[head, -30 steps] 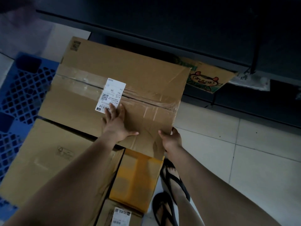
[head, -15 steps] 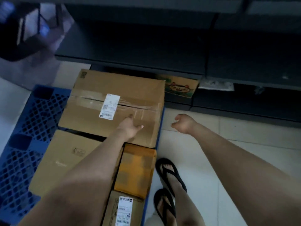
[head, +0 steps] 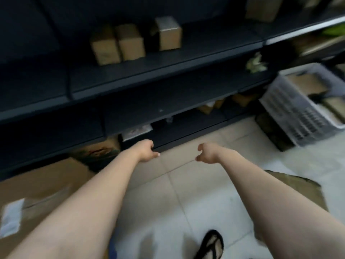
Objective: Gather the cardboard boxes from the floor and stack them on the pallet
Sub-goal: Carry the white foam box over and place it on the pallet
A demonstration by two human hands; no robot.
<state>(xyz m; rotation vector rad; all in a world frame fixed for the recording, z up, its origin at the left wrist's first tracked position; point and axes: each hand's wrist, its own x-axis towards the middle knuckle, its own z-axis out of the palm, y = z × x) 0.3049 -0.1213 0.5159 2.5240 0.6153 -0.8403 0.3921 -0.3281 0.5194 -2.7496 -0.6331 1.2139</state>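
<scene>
A large taped cardboard box [head: 46,186] with a white label lies at the lower left; the pallet under it is hidden. My left hand [head: 147,151] hangs over the tiled floor in front of the dark shelving, fingers curled loosely, holding nothing. My right hand [head: 207,153] is level with it a little to the right, also curled and empty. Another brown cardboard box [head: 306,189] shows partly on the floor behind my right forearm. The picture is blurred by motion.
Dark metal shelves [head: 149,71] run across the back with three small brown boxes [head: 130,42] on a shelf. A white slatted basket [head: 298,109] with cartons stands at the right. My sandalled foot [head: 211,243] is on the pale floor tiles [head: 186,184].
Both hands left the large box and now hang free over the floor. My view swung up and to the right, so the blue pallet and the smaller boxes went out of sight.
</scene>
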